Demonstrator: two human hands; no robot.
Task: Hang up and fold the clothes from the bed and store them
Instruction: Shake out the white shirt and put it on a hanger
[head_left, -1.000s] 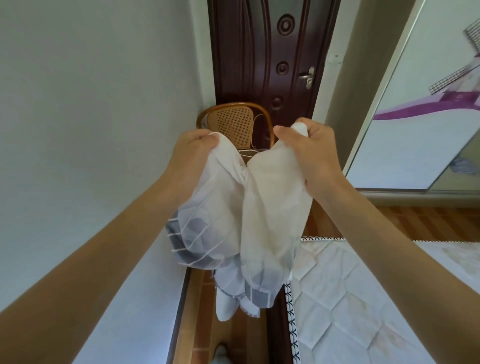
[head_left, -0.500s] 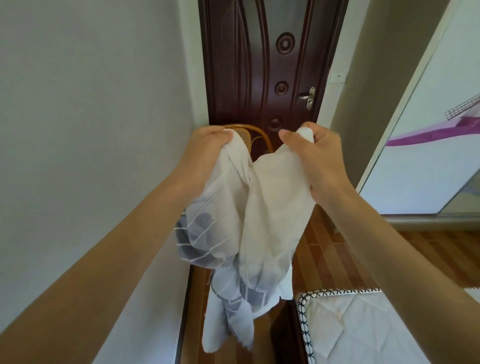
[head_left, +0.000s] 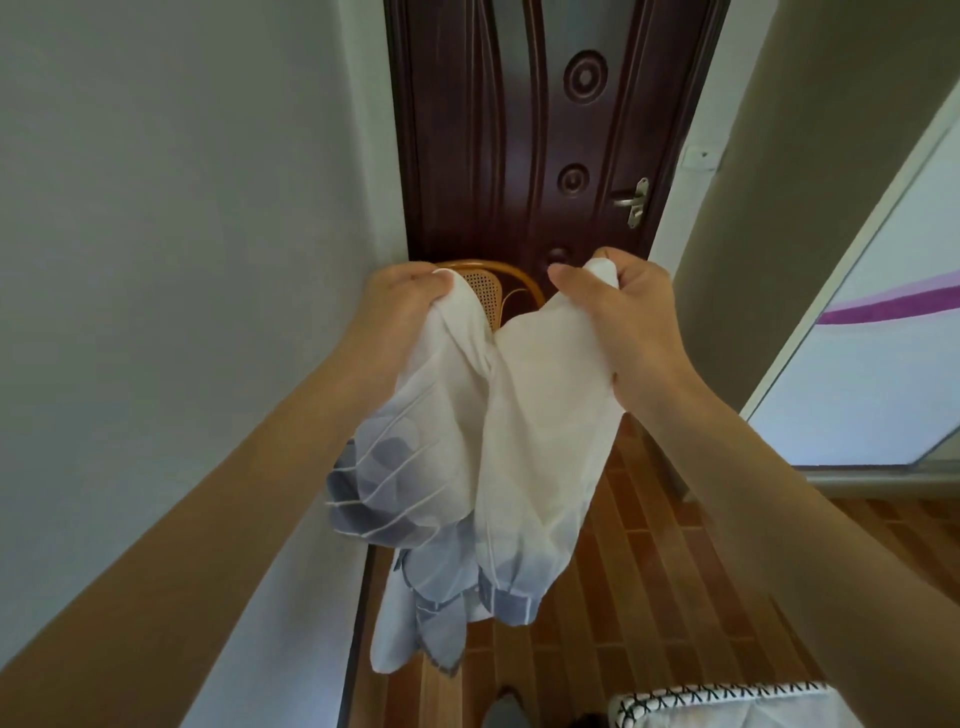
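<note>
My left hand (head_left: 400, 306) and right hand (head_left: 621, 317) each clutch a bunched top edge of the sheer white garment with grey-blue patterned hem (head_left: 483, 441), which hangs between and below my fists, above the brown wood-plank floor (head_left: 649, 597).

The garment (head_left: 483, 441) hangs clear of the bed (head_left: 727, 706), whose corner has dropped to the lower frame edge.
</note>
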